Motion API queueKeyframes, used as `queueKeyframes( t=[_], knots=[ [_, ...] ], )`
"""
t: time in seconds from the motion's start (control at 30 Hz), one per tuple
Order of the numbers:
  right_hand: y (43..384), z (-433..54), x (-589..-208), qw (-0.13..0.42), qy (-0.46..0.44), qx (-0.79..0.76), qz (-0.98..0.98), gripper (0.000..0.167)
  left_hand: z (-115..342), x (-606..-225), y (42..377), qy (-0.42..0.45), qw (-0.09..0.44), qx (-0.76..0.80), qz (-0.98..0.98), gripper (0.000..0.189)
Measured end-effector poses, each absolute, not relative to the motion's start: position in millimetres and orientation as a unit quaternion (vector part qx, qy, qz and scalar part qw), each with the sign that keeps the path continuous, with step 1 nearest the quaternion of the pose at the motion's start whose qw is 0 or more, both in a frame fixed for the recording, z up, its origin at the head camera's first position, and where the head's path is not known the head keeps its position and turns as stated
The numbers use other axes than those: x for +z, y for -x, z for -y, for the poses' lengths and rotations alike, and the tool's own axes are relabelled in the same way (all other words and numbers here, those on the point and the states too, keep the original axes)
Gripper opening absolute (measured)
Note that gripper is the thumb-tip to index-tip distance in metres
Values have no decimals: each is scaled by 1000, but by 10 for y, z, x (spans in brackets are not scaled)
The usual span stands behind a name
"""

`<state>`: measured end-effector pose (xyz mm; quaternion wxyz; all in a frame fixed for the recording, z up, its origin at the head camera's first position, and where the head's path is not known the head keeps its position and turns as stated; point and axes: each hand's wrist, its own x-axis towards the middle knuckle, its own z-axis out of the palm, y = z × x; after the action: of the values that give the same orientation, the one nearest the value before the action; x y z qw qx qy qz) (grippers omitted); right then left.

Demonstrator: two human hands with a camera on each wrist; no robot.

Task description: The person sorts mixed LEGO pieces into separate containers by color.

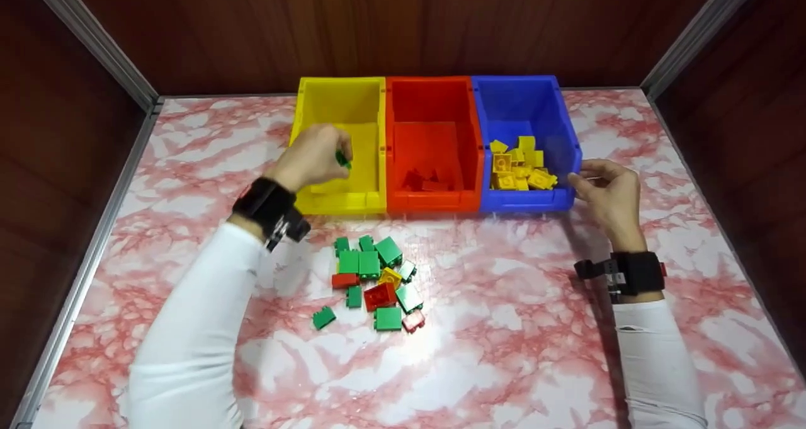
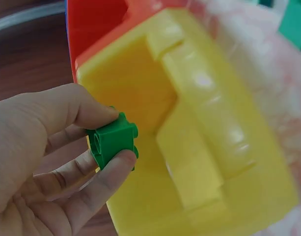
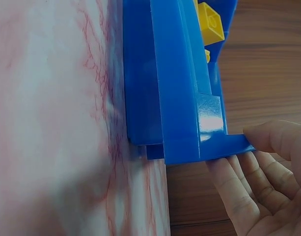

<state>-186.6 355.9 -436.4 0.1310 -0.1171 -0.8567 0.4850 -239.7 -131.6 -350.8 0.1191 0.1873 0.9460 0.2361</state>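
Observation:
My left hand (image 1: 316, 155) is over the yellow bin (image 1: 340, 203), pinching a green toy brick (image 2: 115, 140) between thumb and fingers. In the left wrist view the brick's studs face the bin's inside. At the other end of the row, my right hand (image 1: 609, 189) grips the side wall of the blue bin (image 3: 182, 118), thumb at the rim and fingers against the outside. Several yellow bricks (image 1: 519, 167) lie in that blue bin. Between the two stands the red bin (image 1: 434, 203), with a few red bricks (image 1: 434, 184) near its front.
A loose pile of bricks lies on the marbled table (image 1: 504, 353) before the bins: mostly green bricks (image 1: 359, 264), some red bricks (image 1: 380, 297) and a yellow brick (image 1: 390, 278). Dark wooden panels (image 1: 403, 26) enclose the table at the back and sides.

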Motion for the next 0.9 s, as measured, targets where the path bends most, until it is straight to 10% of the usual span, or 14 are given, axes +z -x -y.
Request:
queueKeyframes(
  t=[0.9],
  knots=[
    [1855,-3563,-4377,138,108,483,858,29,1303,-4129,2760,-150,137,172,-964,8]
  ],
)
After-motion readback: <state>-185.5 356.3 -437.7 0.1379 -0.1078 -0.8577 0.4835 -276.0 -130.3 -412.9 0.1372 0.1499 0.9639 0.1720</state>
